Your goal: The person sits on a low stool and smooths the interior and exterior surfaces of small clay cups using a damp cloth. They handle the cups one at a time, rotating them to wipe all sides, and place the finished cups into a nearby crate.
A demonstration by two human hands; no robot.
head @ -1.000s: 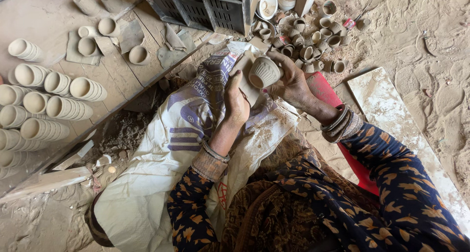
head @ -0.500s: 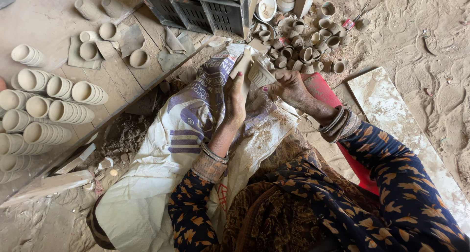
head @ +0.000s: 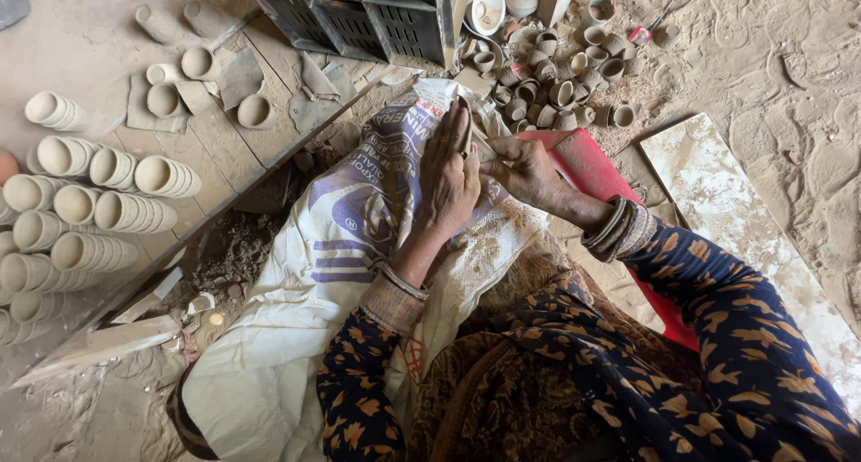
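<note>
A dark plastic crate (head: pixel 368 13) blocks the way ahead. Loose clay cups (head: pixel 560 90) crowd its right; stacked cups (head: pixel 90 211) fill its left.
</note>
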